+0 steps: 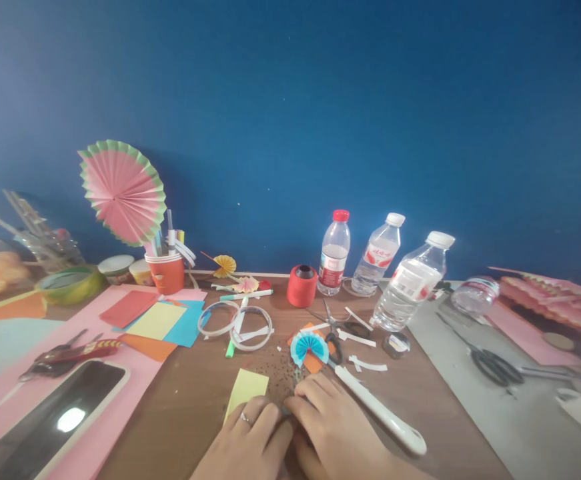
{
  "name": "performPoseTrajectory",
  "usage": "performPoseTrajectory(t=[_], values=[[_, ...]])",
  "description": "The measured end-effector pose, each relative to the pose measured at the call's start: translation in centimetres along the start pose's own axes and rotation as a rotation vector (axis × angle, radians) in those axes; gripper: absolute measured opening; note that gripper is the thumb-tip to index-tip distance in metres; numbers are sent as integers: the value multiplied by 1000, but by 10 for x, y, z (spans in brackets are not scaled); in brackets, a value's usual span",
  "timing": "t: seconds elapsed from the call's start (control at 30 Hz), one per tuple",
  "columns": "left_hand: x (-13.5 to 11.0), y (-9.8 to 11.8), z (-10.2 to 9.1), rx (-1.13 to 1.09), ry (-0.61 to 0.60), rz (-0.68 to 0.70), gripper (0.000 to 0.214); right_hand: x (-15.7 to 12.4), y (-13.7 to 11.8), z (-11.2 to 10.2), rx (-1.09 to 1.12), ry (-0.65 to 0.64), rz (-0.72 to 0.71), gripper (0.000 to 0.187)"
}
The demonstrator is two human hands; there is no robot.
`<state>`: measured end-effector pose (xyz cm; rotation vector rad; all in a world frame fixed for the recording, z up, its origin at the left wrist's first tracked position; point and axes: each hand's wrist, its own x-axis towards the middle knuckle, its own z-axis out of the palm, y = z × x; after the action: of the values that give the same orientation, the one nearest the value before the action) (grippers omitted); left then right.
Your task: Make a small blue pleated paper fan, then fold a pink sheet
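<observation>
Both my hands rest together at the table's near edge. My left hand (pixel 250 437), with a ring on one finger, has its fingers curled and pressed down beside a yellow paper slip (pixel 246 388). My right hand (pixel 333 427) is curled too, its fingertips meeting the left's over something small that I cannot make out. Just beyond the fingers lie a small blue paper fan (pixel 309 347) on orange scraps and a white-handled tool (pixel 380 413), which passes right of my right hand.
A phone (pixel 55 420) lies on pink paper at left. Coloured sheets (pixel 163 320), tape rings (pixel 235 323), a red spool (pixel 301 285), three upright or leaning bottles (pixel 333 253), scissors (pixel 495 367) and a cup with a pink fan (pixel 123 190) fill the table's back.
</observation>
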<state>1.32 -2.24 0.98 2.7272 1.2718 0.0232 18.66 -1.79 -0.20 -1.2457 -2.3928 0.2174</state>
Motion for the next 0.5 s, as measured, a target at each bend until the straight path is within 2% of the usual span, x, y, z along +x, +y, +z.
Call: performPoseTrajectory(t=[0.5], values=[[1,2,-7,-8,-54,-7,23,1,-3,-4,-12,-60,29,11]])
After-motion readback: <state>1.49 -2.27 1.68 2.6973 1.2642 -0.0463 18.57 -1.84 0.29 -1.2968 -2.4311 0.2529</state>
